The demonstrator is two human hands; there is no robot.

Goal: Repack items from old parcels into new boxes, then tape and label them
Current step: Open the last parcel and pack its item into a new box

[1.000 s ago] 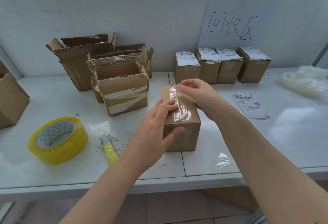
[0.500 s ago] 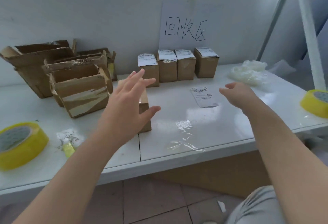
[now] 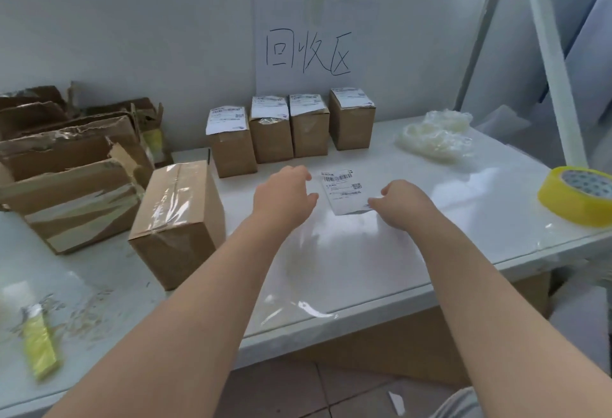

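- Nearest me, at the near left corner of the white table surface (image 3: 364, 268), a flat yellow box cutter (image 3: 39, 348) lies among paper scraps.
- A crumpled strip of clear tape (image 3: 298, 306) lies at the near edge, between my two forearms.
- A brown cardboard box sealed with clear tape (image 3: 178, 219) stands left of centre, just left of my left forearm.
- My left hand (image 3: 283, 197) hovers over the middle of the surface, fingers loosely curled around nothing. Its thumb tip is just beside the left edge of a white rectangular shipping label (image 3: 342, 190); I cannot tell whether it touches.
- That label lies flat at mid-surface, between my two hands.
- My right hand (image 3: 402, 200) is at the label's right side, thumb tip on its near right corner and forefinger slightly apart from it. I cannot tell whether they pinch the paper.
- A yellow roll of packing tape (image 3: 578, 199) lies flat at the right edge.
- Torn brown cardboard boxes with raised flaps (image 3: 73, 185) crowd the left edge.
- Four small brown boxes with white labels on top (image 3: 291, 129) stand in a row along the far edge, behind the loose label.
- A heap of clear plastic film (image 3: 437, 136) lies toward the far right corner.
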